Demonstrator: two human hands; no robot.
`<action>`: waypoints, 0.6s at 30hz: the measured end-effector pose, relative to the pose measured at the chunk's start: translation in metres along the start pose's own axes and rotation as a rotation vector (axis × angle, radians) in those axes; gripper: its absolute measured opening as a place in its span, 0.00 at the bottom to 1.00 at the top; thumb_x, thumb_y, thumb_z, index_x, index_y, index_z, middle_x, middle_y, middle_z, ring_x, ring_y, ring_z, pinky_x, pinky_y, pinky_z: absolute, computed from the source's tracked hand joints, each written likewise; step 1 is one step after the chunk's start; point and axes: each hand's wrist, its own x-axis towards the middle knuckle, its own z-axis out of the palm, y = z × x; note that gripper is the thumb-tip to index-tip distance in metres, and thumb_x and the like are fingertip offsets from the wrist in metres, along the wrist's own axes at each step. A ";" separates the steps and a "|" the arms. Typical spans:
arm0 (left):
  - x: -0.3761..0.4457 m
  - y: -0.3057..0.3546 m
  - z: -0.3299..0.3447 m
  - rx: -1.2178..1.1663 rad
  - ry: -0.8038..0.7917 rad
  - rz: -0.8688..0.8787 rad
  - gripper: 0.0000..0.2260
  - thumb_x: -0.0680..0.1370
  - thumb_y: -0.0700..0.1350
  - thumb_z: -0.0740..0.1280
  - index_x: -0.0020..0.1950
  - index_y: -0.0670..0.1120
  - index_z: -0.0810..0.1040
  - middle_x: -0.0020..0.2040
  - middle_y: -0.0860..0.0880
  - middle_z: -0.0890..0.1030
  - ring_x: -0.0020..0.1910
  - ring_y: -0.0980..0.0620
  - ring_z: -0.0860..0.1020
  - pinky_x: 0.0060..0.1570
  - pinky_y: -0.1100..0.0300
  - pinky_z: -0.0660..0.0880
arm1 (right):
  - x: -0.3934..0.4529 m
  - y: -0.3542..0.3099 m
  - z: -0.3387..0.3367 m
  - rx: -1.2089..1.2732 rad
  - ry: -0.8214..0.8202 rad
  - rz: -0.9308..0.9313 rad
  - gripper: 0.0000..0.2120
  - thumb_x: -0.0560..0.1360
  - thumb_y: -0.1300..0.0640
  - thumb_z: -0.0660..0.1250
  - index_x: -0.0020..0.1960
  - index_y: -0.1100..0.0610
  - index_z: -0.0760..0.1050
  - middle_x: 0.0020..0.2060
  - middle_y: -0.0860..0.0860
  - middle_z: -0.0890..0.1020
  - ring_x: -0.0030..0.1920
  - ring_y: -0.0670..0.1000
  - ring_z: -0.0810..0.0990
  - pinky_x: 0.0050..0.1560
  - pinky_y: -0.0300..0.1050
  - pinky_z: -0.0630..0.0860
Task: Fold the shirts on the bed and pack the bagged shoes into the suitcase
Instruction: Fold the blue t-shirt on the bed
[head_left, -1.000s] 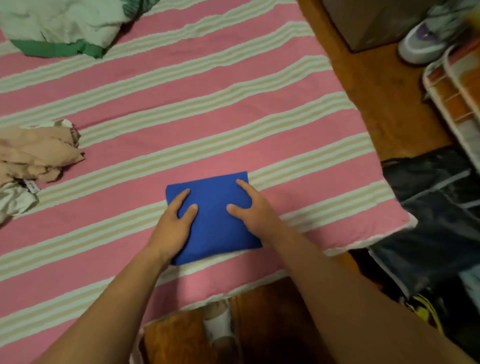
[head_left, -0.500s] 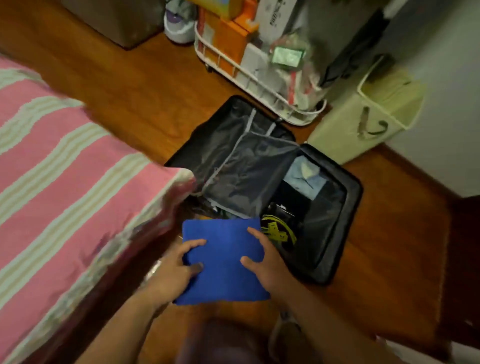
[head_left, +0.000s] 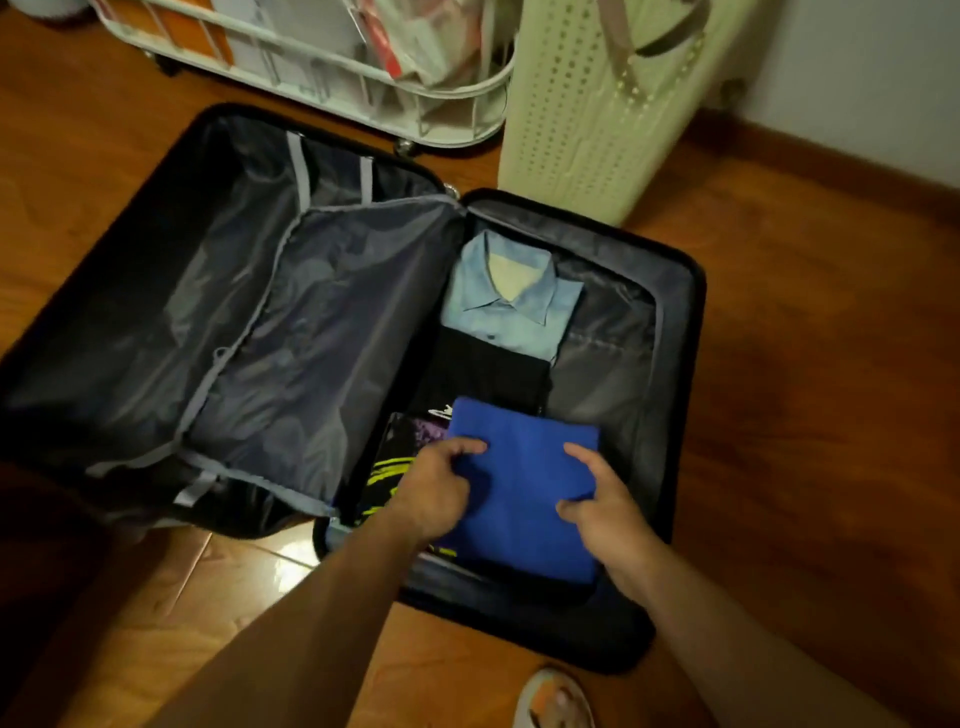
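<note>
A black suitcase (head_left: 680, 322) lies open on the wooden floor. In its right half, at the near end, is the folded blue shirt (head_left: 524, 493). My left hand (head_left: 436, 491) grips the shirt's left edge with curled fingers. My right hand (head_left: 602, 506) grips its right edge, thumb on top. Under the blue shirt lies a black garment with yellow and purple print (head_left: 395, 467). Farther back are a folded black garment (head_left: 493, 374) and a folded light blue collared shirt (head_left: 511, 301). The bed and the bagged shoes are out of view.
The suitcase's left half is covered by a grey zipped divider (head_left: 311, 338). A white wire cart (head_left: 441, 114) full of packages and a pale perforated laundry basket (head_left: 587, 114) stand just behind the suitcase. A slipper (head_left: 550, 701) shows at the bottom edge.
The folded blue shirt left the bed, was carried in both hands over the floor, and now lies in the suitcase's right half. My view turned from the bed to the suitcase.
</note>
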 end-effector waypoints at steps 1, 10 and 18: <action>0.025 0.009 0.001 0.003 0.037 0.028 0.28 0.72 0.22 0.56 0.64 0.43 0.79 0.58 0.41 0.81 0.39 0.56 0.75 0.32 0.75 0.69 | 0.025 -0.008 -0.003 0.003 0.019 -0.045 0.32 0.76 0.71 0.66 0.71 0.43 0.69 0.59 0.54 0.80 0.43 0.50 0.80 0.40 0.42 0.77; 0.183 -0.011 -0.030 0.630 0.118 0.044 0.29 0.78 0.37 0.61 0.78 0.55 0.68 0.78 0.39 0.59 0.74 0.36 0.65 0.76 0.50 0.61 | 0.198 -0.018 0.053 -0.257 -0.057 -0.182 0.35 0.79 0.67 0.64 0.80 0.44 0.57 0.73 0.55 0.66 0.49 0.55 0.79 0.44 0.45 0.77; 0.130 -0.043 -0.019 1.027 0.211 0.197 0.26 0.84 0.51 0.55 0.82 0.51 0.57 0.83 0.41 0.44 0.82 0.39 0.44 0.79 0.45 0.50 | 0.149 -0.016 0.073 -0.767 0.140 -0.135 0.36 0.81 0.58 0.64 0.81 0.42 0.49 0.80 0.53 0.42 0.78 0.61 0.51 0.71 0.51 0.65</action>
